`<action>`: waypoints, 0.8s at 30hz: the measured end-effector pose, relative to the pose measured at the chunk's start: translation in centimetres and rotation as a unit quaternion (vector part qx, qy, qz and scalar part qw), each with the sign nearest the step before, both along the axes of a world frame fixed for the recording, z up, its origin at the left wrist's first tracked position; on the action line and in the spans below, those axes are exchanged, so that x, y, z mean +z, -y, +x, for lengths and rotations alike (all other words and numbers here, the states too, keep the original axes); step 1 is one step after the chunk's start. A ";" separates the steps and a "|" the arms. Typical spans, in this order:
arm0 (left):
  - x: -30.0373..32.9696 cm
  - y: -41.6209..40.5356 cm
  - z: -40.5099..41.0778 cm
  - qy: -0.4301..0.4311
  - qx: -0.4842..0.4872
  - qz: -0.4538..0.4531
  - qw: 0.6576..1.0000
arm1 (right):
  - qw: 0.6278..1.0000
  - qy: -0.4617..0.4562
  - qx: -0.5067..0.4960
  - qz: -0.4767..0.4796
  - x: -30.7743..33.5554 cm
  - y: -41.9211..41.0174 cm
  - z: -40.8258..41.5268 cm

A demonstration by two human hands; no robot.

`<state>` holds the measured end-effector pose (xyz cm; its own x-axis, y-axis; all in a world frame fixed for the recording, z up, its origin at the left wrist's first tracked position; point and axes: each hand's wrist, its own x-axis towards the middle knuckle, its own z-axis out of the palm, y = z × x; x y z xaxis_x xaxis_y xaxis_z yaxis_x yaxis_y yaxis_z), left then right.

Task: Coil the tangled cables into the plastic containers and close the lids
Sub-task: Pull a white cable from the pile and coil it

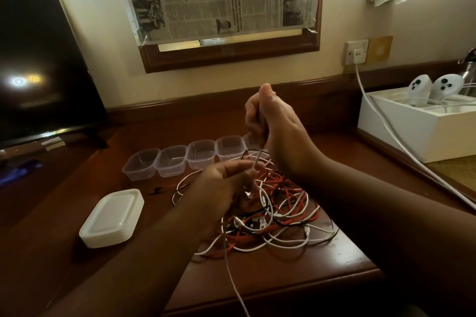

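Television (pixel 38 59), newspaper-covered mirror (pixel 219 0), white box (pixel 417 131)

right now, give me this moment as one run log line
right hand: holds white cable up | left hand: grips same cable | containers: empty, open | lids: stacked | tangle: on desk

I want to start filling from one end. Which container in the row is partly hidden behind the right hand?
The rightmost container; the right hand covers part of it, while the other four stand in full view.

A lived-in room, likely a hotel or bedroom: a polished wooden tabletop (pixel 296 273), television (pixel 38 59), framed mirror (pixel 231 56) and wall socket (pixel 356 52).
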<state>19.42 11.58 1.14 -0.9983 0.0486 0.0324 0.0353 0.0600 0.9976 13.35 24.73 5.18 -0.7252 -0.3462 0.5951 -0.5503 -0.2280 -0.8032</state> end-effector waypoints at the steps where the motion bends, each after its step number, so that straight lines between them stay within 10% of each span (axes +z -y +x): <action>1: -0.1 0.2 0.2 -0.015 -0.005 -0.075 0.997 | 0.991 -0.081 -0.084 0.065 -0.3 -0.4 -0.5; 6: 0.5 1.9 0.3 -0.192 0.018 -0.330 0.924 | 0.839 -0.258 -0.208 0.431 -2.2 -1.1 -1.5; 8: 0.9 2.6 0.0 -0.232 0.056 -0.334 0.912 | 0.852 -0.211 -0.156 0.454 -3.2 -0.8 -1.0; 12: 1.4 3.7 -1.0 -0.153 0.089 -0.148 0.973 | 0.944 0.129 0.082 0.292 -3.4 -0.7 0.2; 16: 0.0 2.3 -1.2 -0.007 0.049 0.156 0.987 | 0.869 0.350 0.351 0.006 -2.1 -0.9 1.4; 20: -1.3 0.2 -0.7 0.043 0.064 0.192 0.978 | 0.905 0.284 0.284 -0.143 -1.2 -0.4 1.5; 24: -1.0 -0.9 0.1 0.015 0.048 0.078 0.996 | 0.997 0.038 0.051 -0.038 -1.7 -0.5 -0.3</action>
<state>19.50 12.48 0.14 -0.9988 -0.0498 0.0019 0.0065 -0.0933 0.9956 13.07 25.24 3.48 -0.7320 -0.3769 0.5676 -0.4601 -0.3409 -0.8198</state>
